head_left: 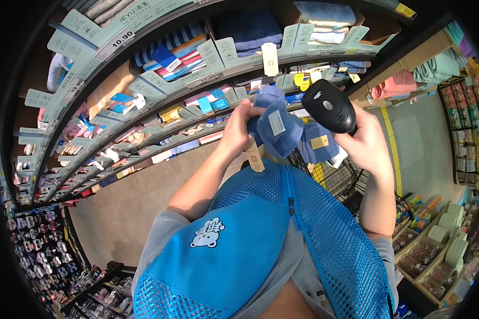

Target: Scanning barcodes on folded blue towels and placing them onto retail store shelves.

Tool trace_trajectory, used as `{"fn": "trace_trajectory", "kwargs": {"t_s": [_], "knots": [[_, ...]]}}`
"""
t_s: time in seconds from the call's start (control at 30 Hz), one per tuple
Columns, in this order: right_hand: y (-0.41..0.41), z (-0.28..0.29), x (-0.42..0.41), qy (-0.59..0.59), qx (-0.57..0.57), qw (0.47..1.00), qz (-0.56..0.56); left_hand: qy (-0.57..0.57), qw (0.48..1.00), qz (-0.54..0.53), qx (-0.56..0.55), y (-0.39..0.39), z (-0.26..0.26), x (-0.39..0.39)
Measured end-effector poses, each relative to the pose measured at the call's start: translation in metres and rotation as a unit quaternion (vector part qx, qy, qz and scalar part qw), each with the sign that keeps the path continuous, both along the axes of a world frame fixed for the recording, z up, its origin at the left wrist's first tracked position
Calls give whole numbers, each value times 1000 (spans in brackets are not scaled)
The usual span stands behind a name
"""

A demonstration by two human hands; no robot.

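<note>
My left hand grips a folded blue towel by its left side; a white label shows on the cloth, and a paper hang tag dangles below. Held in my right hand is a black handheld barcode scanner, its head up and to the right of the towel. Another folded blue towel with a tan label lies beneath the scanner, over a wire shopping cart; what supports it is hidden.
Shelves with towels in light green display boxes curve across the top and left. Slippers hang at lower left. Wooden bins stand at lower right, and a rack of packaged goods stands at far right. A yellow line crosses the floor.
</note>
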State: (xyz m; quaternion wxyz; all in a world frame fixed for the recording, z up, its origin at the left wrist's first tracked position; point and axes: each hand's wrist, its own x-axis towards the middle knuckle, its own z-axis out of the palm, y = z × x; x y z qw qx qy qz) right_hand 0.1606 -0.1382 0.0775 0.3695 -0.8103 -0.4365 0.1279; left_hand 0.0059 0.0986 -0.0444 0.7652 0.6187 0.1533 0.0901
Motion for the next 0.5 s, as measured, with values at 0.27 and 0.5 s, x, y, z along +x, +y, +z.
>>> {"fn": "trace_trajectory", "kwargs": {"t_s": [0.27, 0.5], "knots": [[-12, -78, 12, 280, 170, 941, -88, 13, 930, -5, 367, 0, 61, 2], [-20, -119, 7, 459, 227, 844, -158, -49, 904, -45, 423, 17, 63, 1]]}}
